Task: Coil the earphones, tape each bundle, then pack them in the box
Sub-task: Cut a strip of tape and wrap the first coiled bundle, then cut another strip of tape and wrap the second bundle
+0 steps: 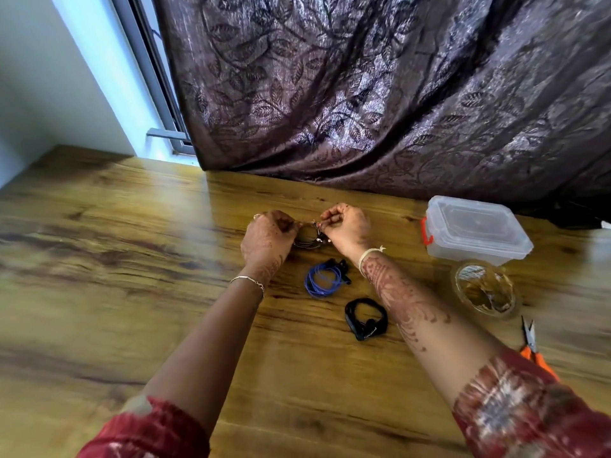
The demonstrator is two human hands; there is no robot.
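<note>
Head cam: both hands are far-centre on the wooden surface (132,259), left hand (267,238) and right hand (347,228) each pinched onto opposite sides of a grey earphone coil (309,241) held between them. Just nearer lie a blue coil (324,280) & a black coil (365,319), apart from each other. Right side: clear lidded box (476,229), w/ tape roll (486,289) near it, then orange-handled scissors (534,348) nearest.

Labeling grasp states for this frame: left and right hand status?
Left hand: closed, pinching the left side of the grey earphone coil.
Right hand: closed, pinching the same coil's right side.
</note>
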